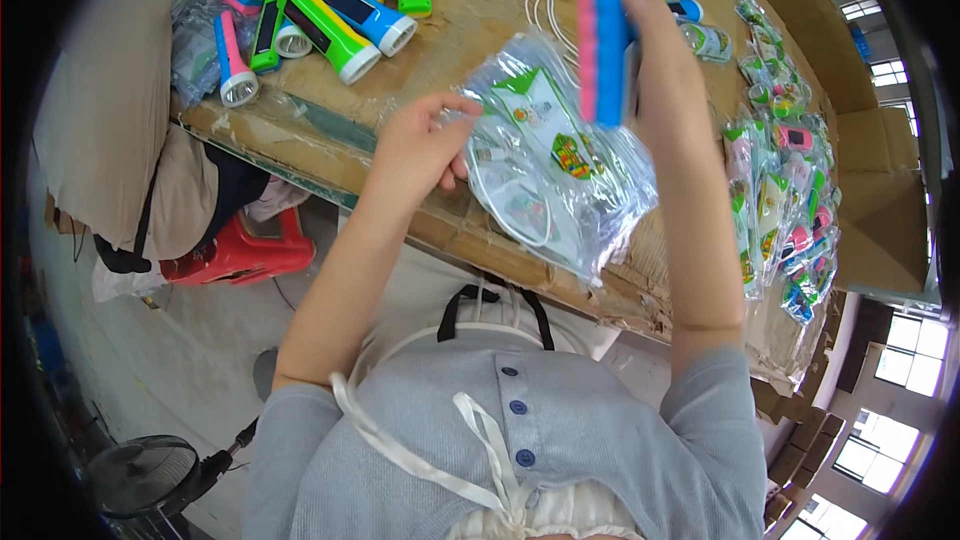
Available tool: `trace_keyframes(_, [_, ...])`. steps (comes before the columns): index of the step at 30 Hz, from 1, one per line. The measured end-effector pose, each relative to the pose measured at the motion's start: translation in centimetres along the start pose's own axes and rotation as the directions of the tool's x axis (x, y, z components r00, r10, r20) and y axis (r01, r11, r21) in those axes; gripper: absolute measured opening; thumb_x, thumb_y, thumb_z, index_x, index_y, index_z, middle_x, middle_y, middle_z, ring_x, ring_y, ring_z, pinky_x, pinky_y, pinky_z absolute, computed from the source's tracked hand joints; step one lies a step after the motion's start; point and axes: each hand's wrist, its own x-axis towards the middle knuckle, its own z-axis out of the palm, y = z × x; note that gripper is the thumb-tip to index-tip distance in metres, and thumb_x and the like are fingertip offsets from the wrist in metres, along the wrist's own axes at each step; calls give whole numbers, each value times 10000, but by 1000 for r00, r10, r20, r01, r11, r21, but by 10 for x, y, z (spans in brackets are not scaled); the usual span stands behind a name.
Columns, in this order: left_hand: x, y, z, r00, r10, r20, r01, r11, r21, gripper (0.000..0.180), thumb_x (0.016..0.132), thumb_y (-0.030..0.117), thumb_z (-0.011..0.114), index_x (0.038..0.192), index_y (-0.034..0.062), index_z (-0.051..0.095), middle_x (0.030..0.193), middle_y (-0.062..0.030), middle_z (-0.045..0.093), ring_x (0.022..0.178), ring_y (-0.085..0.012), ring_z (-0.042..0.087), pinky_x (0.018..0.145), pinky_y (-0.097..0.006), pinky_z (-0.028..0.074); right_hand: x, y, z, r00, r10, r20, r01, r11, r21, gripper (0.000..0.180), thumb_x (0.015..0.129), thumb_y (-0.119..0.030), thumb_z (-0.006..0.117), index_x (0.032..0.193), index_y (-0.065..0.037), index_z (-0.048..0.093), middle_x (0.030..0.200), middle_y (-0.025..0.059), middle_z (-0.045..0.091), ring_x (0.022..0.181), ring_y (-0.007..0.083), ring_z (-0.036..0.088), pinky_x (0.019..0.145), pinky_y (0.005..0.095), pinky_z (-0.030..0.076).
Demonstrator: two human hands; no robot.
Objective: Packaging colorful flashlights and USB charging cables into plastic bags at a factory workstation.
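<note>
My right hand is raised over the table, closed around a blue and pink flashlight that stands nearly upright in the picture. Thumb and fingertips of my left hand pinch the left edge of a clear plastic bag. Green and white printing shows on the bag, and a white cable lies looped at its left side; whether the cable is inside the bag I cannot tell. The flashlight is above the bag's right part, apart from my left hand.
Several coloured flashlights lie heaped at the far left of the cardboard-covered table. White cables lie at the back. Bagged flashlights are piled on the right. A red stool and a fan stand at left.
</note>
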Motion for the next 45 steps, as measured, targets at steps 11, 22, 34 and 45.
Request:
trace_keyframes(11, [-12, 22, 14, 989, 136, 62, -145, 973, 178, 203, 853, 128, 530, 1005, 29, 620, 550, -15, 545, 416, -80, 497, 354, -206, 340, -140, 57, 7, 759, -615, 213, 577, 483, -659, 554, 736, -18, 632, 1247, -49, 419, 1040, 175, 509, 855, 312, 575, 672, 351, 509])
trace_keyframes(22, [-25, 26, -4, 988, 133, -77, -85, 888, 452, 244, 868, 127, 517, 1060, 6, 608, 502, -38, 502, 417, -130, 485, 418, -285, 378, -145, 50, -50, 677, -576, 458, 671, 226, -707, 180, 763, -176, 644, 903, -78, 589, 957, 95, 545, 762, 258, 587, 618, 358, 491])
trace_keyframes(34, [-38, 2, 75, 522, 528, 670, -829, 130, 544, 212, 739, 143, 657, 923, 65, 586, 918, -103, 576, 904, -299, 537, 790, -401, 387, -147, 60, -56, 854, -517, -50, 409, 728, -550, 163, 749, -62, 672, 863, -42, 557, 790, 95, 583, 691, 280, 587, 583, 344, 467])
trace_keyframes(45, [-44, -2, 123, 419, 533, 735, -869, -1, 495, 168, 706, 141, 644, 842, 85, 563, 803, -50, 530, 853, -242, 528, 831, -414, 374, -183, 72, -54, 945, -253, -205, 182, 932, -314, 233, 776, 43, 579, 932, -31, 423, 811, 151, 590, 781, 299, 624, 658, 357, 492])
